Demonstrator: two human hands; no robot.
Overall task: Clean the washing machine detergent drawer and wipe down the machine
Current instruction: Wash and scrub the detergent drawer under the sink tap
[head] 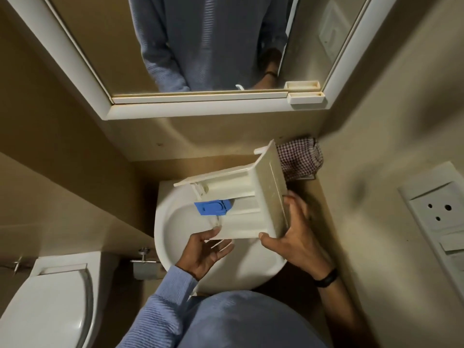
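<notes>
While the drawer point(241, 204) was out of the machine, the head camera showed it held over a white basin point(170, 222), presumably so that whatever ran out would fall into the bowl. It was tilted, its front panel raised toward two o'clock and its open compartments turned to the person. A blue insert point(213, 208) sat in it at the nine o'clock side.

The left hand point(206, 252) came in from seven o'clock, thumb on the drawer's near edge and fingers curled beneath, propping the light end. The right hand point(293, 237), with a dark band point(326, 278) at its wrist, was clamped on the front panel from four o'clock, thumb on the near corner and fingers wrapped over the far side; that seemed the firmer hold, steering the tilt.

A checked cloth point(300, 156) lay bunched in the corner at one o'clock of the basin, within reach, probably for wiping. Whether water was running could not be told. No washing machine was in view.
</notes>
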